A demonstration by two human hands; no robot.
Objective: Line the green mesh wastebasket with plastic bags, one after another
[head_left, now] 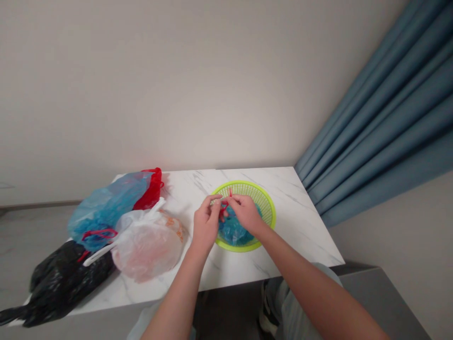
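Observation:
Over a lime-green plastic basket, both hands work close together. My right hand pinches a thin red drawstring, one end of which sticks up above the fingertips. My left hand faces it from the left, fingers bent and closed around the other part of the red string. Below them a crumpled blue plastic bag lies in the basket. The hands partly cover the bag and the basket's left rim, and where the string joins the bag is hard to make out.
At the table's left lie a large blue bag with red drawstring, a red bag, a white knotted bag and a black bag over the edge. A wall backs the white marbled table; a blue curtain hangs right.

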